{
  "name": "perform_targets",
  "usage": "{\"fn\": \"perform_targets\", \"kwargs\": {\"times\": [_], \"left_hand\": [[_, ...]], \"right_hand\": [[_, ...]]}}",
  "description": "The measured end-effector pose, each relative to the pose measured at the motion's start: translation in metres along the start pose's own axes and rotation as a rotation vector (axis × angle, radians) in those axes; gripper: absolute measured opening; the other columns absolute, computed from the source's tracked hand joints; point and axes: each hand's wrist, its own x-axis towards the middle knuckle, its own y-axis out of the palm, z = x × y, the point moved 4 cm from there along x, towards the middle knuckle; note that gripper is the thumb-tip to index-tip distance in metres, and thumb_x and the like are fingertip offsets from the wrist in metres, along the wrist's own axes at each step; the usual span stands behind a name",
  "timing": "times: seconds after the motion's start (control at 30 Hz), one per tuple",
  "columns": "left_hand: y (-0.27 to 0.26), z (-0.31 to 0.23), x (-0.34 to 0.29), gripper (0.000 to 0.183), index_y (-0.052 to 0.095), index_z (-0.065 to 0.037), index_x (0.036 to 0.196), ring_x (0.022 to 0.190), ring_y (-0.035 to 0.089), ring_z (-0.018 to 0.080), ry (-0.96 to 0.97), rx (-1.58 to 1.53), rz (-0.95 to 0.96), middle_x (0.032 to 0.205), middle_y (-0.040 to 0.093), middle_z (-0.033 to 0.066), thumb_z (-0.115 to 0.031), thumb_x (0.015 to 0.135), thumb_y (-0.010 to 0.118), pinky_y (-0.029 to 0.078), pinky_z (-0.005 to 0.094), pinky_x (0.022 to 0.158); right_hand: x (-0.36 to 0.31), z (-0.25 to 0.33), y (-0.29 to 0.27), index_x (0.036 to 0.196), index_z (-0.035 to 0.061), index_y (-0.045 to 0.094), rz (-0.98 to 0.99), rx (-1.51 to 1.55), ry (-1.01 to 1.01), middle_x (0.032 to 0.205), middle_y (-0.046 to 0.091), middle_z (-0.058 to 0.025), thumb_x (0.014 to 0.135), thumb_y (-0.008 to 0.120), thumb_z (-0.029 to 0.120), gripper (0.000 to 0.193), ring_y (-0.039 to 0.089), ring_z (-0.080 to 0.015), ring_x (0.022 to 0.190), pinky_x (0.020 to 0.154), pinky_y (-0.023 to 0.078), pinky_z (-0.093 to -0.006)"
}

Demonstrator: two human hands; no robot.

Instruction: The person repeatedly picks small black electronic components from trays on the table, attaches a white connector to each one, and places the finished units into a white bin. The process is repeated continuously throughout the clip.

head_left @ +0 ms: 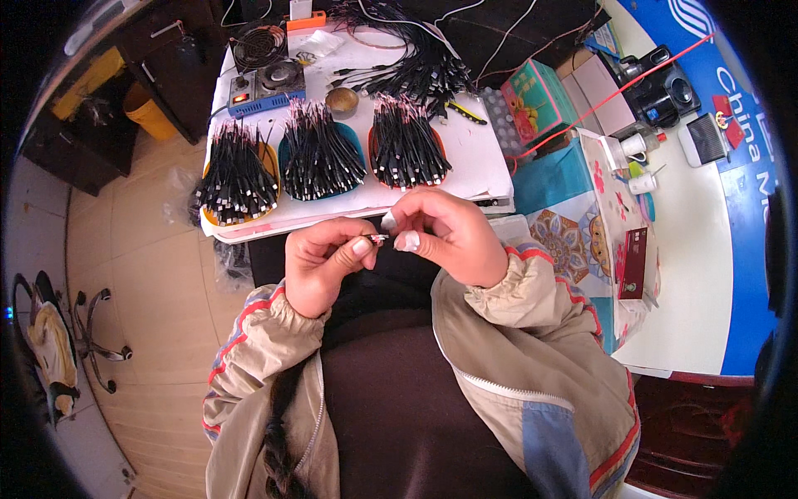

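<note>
Tiled floor (141, 274) fills the left, beige, with an office chair base (98, 337) at near left. Dark cabinet (125, 91) at far left, yellow bin (150, 112) beside it. White tabletop (474, 154) runs across the far centre, its near edge just beyond the hands. A second white counter (694, 274) with a blue edge sits on the right, holding a black device (665, 91) and small bottles (636, 150). A patterned cloth-covered box (582, 233) stands between the two surfaces.

On the tabletop: three trays in a row, each heaped with short black cables — left pile (237, 170), middle pile (320, 154), right pile (406, 141). Loose black cables (416, 58) are tangled at the far side. Blue power unit (266, 87) at far left with a small fan (258, 43) behind it. Tape roll (342, 101) between the trays and the loose cables. Teal box (536, 96) at the right edge.

Left hand (320, 266) and right hand (453, 237) meet just near of the tabletop edge, above the lap. Fingers of both hands are pressed together, pinching a tiny connector piece (378, 239) between them; detail too small to tell.
</note>
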Motion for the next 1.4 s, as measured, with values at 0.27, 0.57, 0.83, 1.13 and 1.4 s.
{"fn": "perform_targets", "kwargs": {"times": [0.27, 0.57, 0.83, 1.13, 1.4], "left_hand": [[0.002, -0.001, -0.001, 0.012, 0.064, 0.002, 0.100, 0.063, 0.052, 0.0068, 0.063, 0.177, 0.036, 0.074, 0.062, 0.0048, -0.003, 0.091, 0.058, 0.038, 0.0184, 0.053], [0.006, 0.003, -0.002, 0.013, 0.062, 0.003, 0.099, 0.052, 0.040, 0.0059, -0.155, -0.322, 0.094, 0.072, 0.059, 0.0075, -0.006, 0.091, 0.058, 0.028, 0.0194, 0.046], [0.028, 0.005, -0.007, 0.016, 0.061, 0.000, 0.099, 0.049, 0.031, 0.0052, -0.472, -0.801, 0.324, 0.064, 0.049, 0.0026, -0.014, 0.094, 0.054, 0.025, 0.0204, 0.046], [0.027, -0.014, -0.005, 0.015, 0.062, 0.003, 0.101, 0.057, 0.045, 0.0068, -0.186, -0.304, 0.165, 0.071, 0.059, 0.0065, -0.007, 0.091, 0.059, 0.033, 0.0206, 0.051], [0.019, -0.032, -0.003, 0.013, 0.067, 0.004, 0.099, 0.068, 0.058, 0.0081, -0.026, 0.168, 0.080, 0.084, 0.065, 0.0065, -0.002, 0.088, 0.064, 0.047, 0.0204, 0.060]], "right_hand": [[-0.001, 0.026, 0.006, 0.091, 0.0025, 0.059, -0.088, -0.681, -0.586, 0.085, 0.058, -0.0070, 0.073, 0.069, 0.006, 0.020, 0.056, -0.0228, 0.074, 0.067, 0.044, -0.0336], [-0.001, 0.008, -0.002, 0.096, -0.0014, 0.060, 0.036, 0.121, -0.031, 0.089, 0.060, -0.0059, 0.088, 0.065, 0.013, 0.017, 0.053, -0.0099, 0.076, 0.068, 0.044, -0.0239], [0.004, 0.032, -0.004, 0.092, 0.0032, 0.062, -0.005, -0.258, -0.612, 0.087, 0.060, -0.0083, 0.076, 0.070, 0.003, 0.018, 0.058, -0.0236, 0.075, 0.065, 0.047, -0.0306], [-0.006, 0.016, 0.017, 0.082, 0.0005, 0.055, -0.191, 0.328, -0.262, 0.085, 0.054, -0.0075, 0.083, 0.062, 0.003, 0.007, 0.050, -0.0148, 0.076, 0.069, 0.042, -0.0268], [0.005, 0.017, -0.007, 0.096, 0.0007, 0.060, 0.004, 0.022, -0.388, 0.092, 0.057, -0.0071, 0.084, 0.068, 0.010, 0.017, 0.057, -0.0171, 0.081, 0.072, 0.047, -0.0288]]}}
